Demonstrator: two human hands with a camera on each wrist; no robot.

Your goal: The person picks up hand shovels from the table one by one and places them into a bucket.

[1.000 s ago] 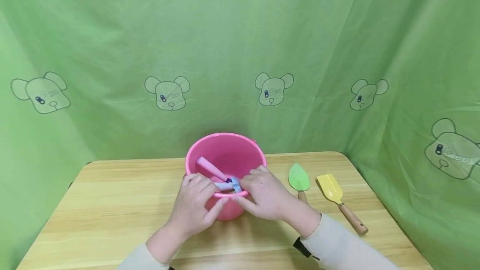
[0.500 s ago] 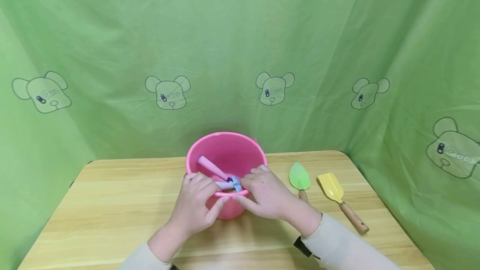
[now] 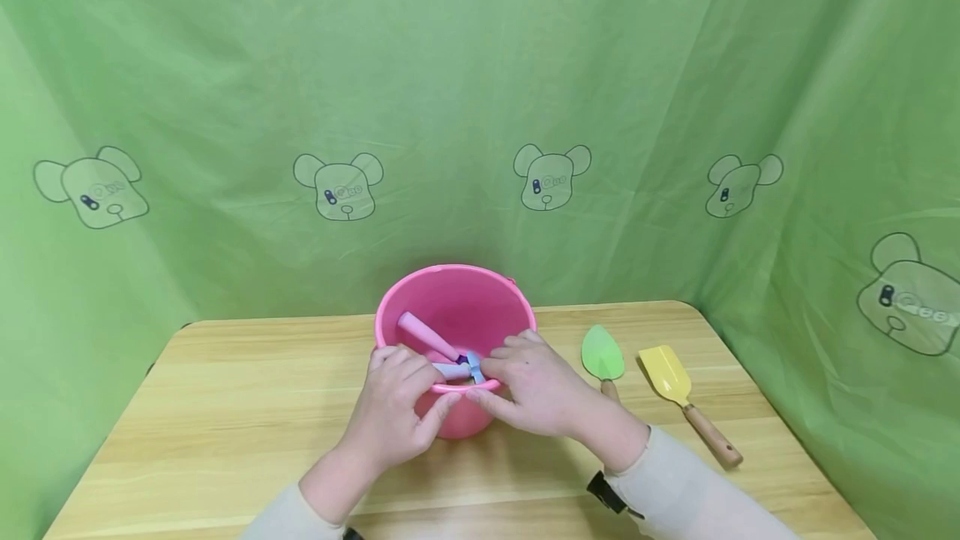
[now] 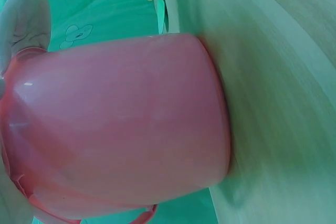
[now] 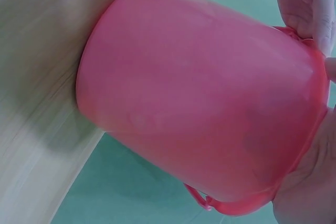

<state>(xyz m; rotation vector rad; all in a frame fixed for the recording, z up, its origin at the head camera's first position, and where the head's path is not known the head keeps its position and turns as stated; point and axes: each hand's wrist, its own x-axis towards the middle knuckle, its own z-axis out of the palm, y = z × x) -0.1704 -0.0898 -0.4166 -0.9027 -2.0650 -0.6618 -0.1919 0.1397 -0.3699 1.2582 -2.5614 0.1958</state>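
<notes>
A pink bucket [image 3: 480, 302] stands on the wooden table, its mouth facing up; the wrist views show its smooth outer wall [image 4: 115, 119]. My left hand [image 3: 393, 407] grips the left front of the rim, fingers over the edge and thumb outside. On the right front of the same rim, my right hand [image 3: 542, 386] holds on in a like way, the two thumbs nearly meeting. Inside the bucket lie a pink handle [image 3: 429, 335] and a pale handled tool with a light blue head [image 3: 476, 368]. Fingers and rim partly hide both, so their kind is unclear.
Right of the bucket, a green leaf-shaped trowel [image 3: 602, 352] lies partly behind my right forearm. Beside it is a yellow shovel [image 3: 666, 373] with a wooden handle. A green curtain [image 3: 450, 65] with printed bear heads hangs behind the table [image 3: 247, 407].
The whole head view has shifted very slightly. Both hands keep their hold on the bucket rim, and the tools stay where they were.
</notes>
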